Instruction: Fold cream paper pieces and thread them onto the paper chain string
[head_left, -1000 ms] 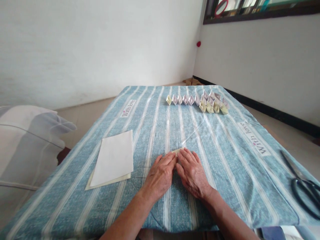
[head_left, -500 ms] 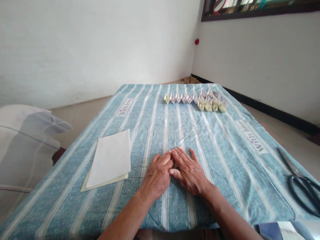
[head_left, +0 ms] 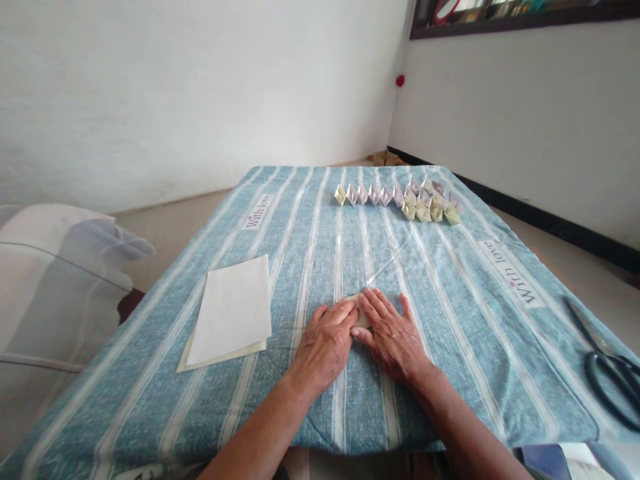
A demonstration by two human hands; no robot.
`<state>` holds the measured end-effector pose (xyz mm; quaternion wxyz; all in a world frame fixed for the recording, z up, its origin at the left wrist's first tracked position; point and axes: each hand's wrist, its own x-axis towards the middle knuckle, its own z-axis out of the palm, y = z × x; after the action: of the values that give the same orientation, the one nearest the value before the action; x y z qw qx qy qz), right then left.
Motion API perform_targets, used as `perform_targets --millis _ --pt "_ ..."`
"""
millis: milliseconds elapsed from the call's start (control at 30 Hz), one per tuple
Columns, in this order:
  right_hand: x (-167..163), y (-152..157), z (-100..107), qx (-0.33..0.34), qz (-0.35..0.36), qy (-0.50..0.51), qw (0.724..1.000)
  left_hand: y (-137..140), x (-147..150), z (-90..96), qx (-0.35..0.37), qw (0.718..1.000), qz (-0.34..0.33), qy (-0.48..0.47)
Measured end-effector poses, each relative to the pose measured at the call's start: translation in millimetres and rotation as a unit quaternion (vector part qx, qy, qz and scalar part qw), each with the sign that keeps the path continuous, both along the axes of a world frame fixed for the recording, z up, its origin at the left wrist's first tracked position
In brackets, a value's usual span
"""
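Note:
A small piece of folded pale yellowish paper [head_left: 362, 321] lies on the cloth at the near middle of the table, mostly covered by my hands. My left hand [head_left: 327, 340] rests on its left part, fingers laid flat and close together. On its right part lies my right hand [head_left: 393, 333], palm down, fingers stretched out and the little finger spread away. The right thumb points left, close to the left fingers. How the paper is folded under the hands cannot be made out.
Left of my hands lies a stack of white and pale yellow paper sheets [head_left: 233, 310]. Several folded paper boats [head_left: 423, 201] stand in rows at the far right. Black-handled scissors [head_left: 607, 363] lie near the right edge. A striped blue cloth [head_left: 300, 267] covers the table.
My hands have moved slightly apart on the folded paper, and more of it shows between them. The whole view has shifted a little, so the table sits farther right.

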<state>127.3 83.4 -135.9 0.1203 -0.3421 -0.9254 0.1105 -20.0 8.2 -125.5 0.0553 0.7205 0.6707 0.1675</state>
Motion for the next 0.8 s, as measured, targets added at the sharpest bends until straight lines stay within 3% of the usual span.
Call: perform_targets --millis 433,667,800 --pt "9 12 -1 0.042 -0.076 -0.042 0.995 0 1 -7.2 0.024 1.000 0.005 0.014" --pt "-3 5 3 0.024 -0.019 -0.023 0.999 0 2 -3.1 0.011 1.000 0.005 -0.011" --pt "1 12 -1 0.018 -0.025 -0.029 0.999 0 0 -5.5 0.011 1.000 0.005 -0.009"
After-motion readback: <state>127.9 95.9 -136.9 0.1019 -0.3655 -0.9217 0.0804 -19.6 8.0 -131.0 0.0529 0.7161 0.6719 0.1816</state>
